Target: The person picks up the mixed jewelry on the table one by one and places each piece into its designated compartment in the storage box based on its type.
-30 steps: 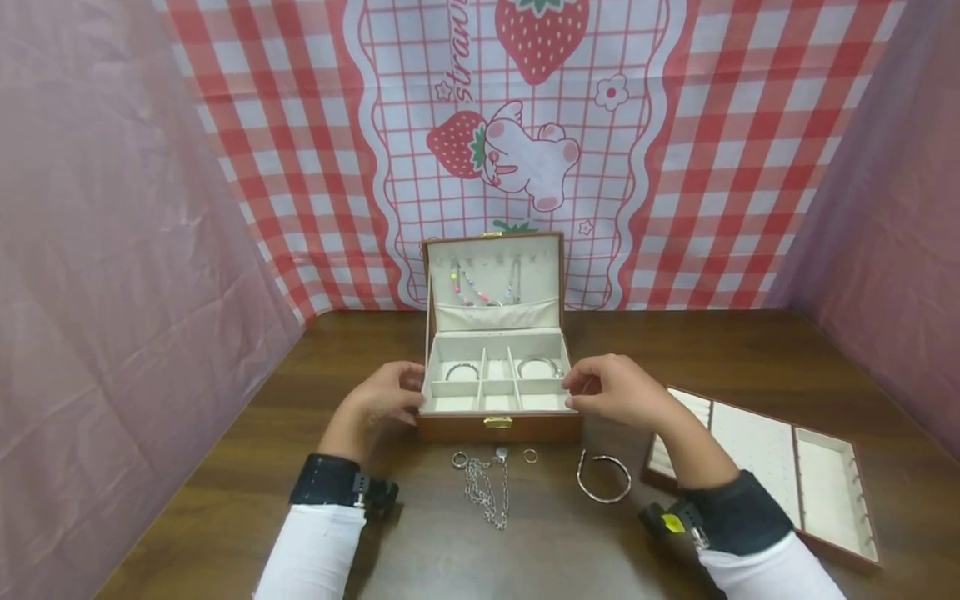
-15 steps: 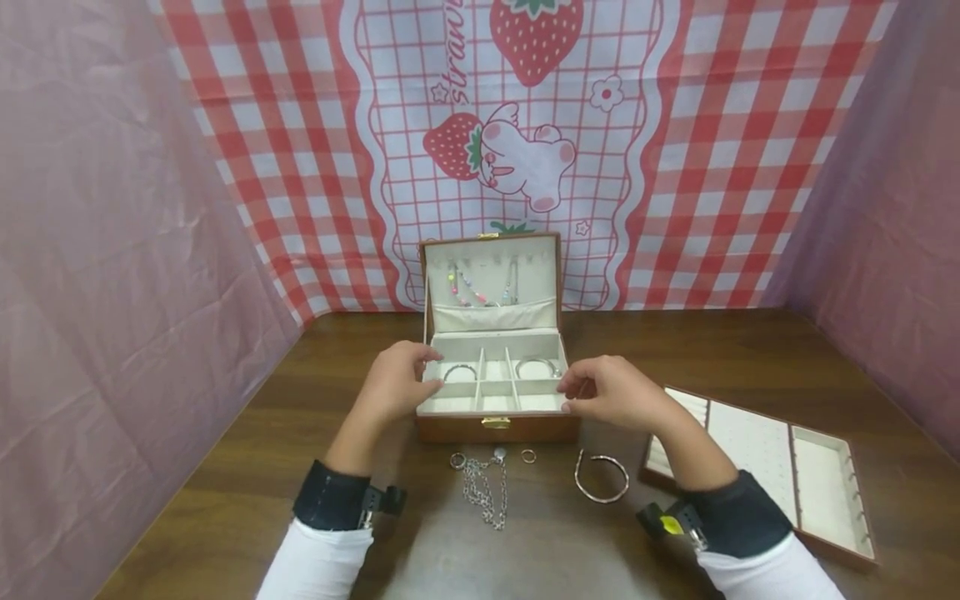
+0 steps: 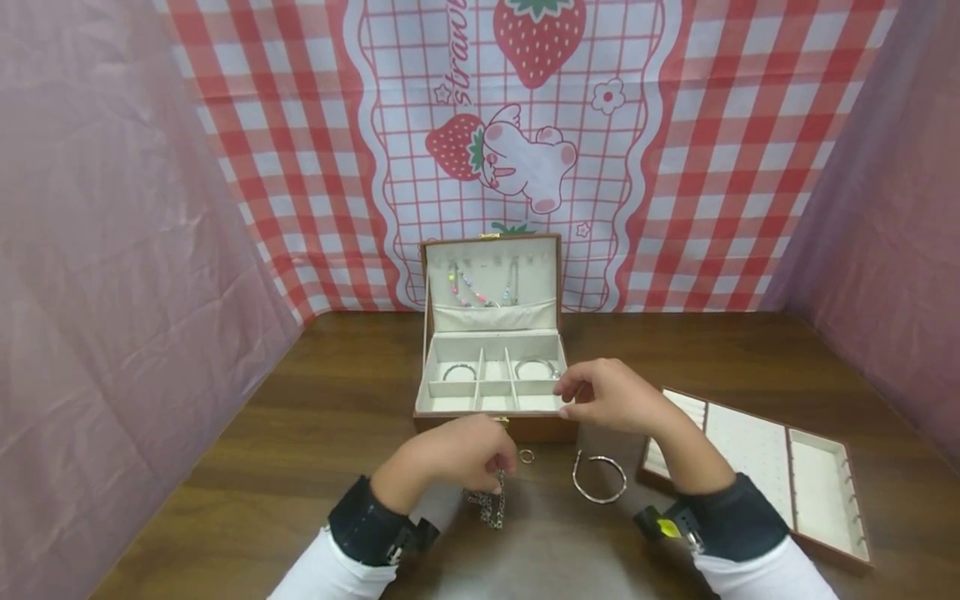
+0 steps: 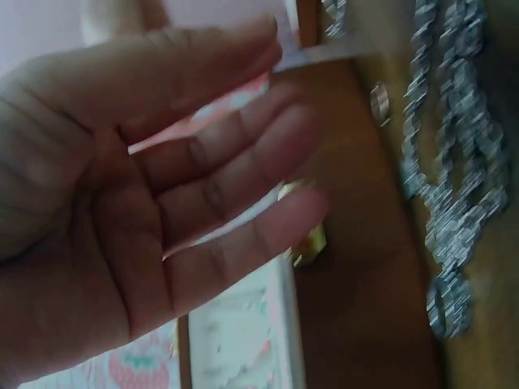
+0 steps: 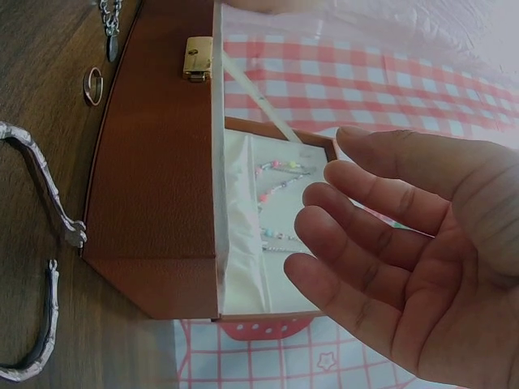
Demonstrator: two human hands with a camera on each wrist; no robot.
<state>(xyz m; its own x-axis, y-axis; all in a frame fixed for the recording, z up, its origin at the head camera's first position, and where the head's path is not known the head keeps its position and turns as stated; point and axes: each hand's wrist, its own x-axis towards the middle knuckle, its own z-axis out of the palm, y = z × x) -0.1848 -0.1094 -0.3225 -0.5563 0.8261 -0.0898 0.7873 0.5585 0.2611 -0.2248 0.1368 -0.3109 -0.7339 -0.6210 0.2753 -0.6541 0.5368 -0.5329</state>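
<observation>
left hand (image 3: 465, 450) over a silver chain necklace (image 3: 491, 512), right hand (image 3: 615, 396) at the open jewelry box (image 3: 551, 430).
the left hand grasps nothing; its fingers are loose, and the left wrist view shows a gap between them and the chain, which lies on the wooden table (image 3: 270, 433) before the box. the right hand is also unclenched, fingers softly bent beside the box's right front corner; whether they touch the rim i cannot tell. near the box's front lie a ring (image 5: 100, 86) and an open cuff bracelet (image 3: 623, 480); a divided tray (image 3: 753, 446) sits to the right, partly behind the forearm.
</observation>
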